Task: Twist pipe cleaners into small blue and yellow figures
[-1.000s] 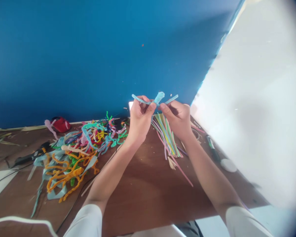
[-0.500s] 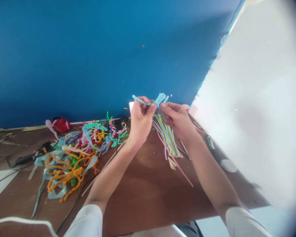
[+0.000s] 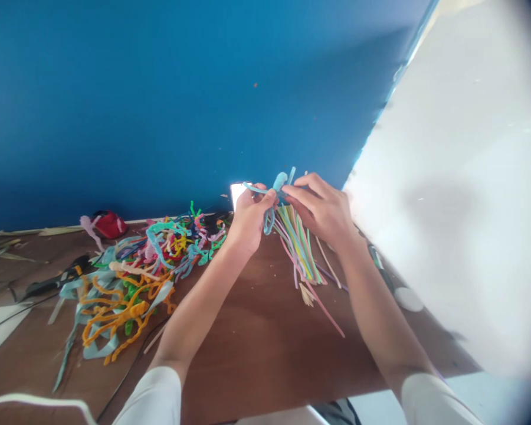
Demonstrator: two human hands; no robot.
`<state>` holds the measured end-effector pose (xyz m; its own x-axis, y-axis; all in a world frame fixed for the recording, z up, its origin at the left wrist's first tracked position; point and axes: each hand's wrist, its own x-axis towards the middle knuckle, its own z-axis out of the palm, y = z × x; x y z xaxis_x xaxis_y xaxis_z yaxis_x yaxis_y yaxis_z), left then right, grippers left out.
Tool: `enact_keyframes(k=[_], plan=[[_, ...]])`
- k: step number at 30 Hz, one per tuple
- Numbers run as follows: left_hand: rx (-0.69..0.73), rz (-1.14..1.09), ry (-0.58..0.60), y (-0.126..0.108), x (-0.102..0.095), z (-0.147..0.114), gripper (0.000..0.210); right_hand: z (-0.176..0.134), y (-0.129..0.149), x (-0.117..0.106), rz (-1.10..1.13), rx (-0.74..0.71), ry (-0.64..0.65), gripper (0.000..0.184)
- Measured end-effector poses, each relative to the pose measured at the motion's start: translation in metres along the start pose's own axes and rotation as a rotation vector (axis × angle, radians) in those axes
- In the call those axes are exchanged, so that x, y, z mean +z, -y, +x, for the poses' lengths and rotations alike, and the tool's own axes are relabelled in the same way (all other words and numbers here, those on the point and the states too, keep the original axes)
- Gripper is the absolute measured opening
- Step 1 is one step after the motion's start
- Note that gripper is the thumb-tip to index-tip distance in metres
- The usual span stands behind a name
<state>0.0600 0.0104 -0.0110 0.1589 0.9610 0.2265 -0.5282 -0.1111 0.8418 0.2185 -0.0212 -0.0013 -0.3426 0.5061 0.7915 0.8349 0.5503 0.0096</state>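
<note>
My left hand (image 3: 248, 224) is closed, thumb and fingers pinching a light blue pipe-cleaner figure (image 3: 279, 182). One thin blue stem sticks out to the left over the fingers, another stands up on the right, and a bent loop hangs below. My right hand (image 3: 323, 206) is at the figure's right side with its fingers spread, the fingertips at or very near the blue stems. Whether they touch is hard to make out. Below and between the hands lies a bundle of straight pastel pipe cleaners (image 3: 298, 242) on the brown table (image 3: 248, 336).
A tangled heap of coloured pipe cleaners (image 3: 159, 254) covers the table's left side, with a black tool (image 3: 57, 277) and cable beside it. Behind are a red object (image 3: 110, 225) and a phone with a lit screen (image 3: 239, 193). A white disc (image 3: 409, 299) lies right, near a white panel (image 3: 464, 195).
My right hand has loosened, its fingers lifting and spreading apart. The blue figure has turned and shifted slightly left in my left hand, with a loop now hanging below. More of the phone shows.
</note>
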Motion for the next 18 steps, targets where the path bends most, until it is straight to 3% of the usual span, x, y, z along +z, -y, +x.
enact_keyframes(k=[5,10,14,18], plan=[[-0.141,-0.051,0.007,0.008,-0.005,0.008,0.023,-0.002,-0.009,0.0,0.081,-0.035,0.132,0.038],[-0.201,-0.076,0.028,0.004,-0.009,0.01,0.019,-0.003,-0.016,-0.003,0.15,-0.053,0.17,0.045],[-0.174,-0.08,0.051,0.002,-0.007,0.006,0.019,-0.001,-0.012,-0.002,0.158,-0.021,0.122,0.031],[-0.132,-0.064,0.031,0.005,0.0,-0.004,0.024,0.002,-0.002,0.001,0.239,0.163,0.004,0.022]])
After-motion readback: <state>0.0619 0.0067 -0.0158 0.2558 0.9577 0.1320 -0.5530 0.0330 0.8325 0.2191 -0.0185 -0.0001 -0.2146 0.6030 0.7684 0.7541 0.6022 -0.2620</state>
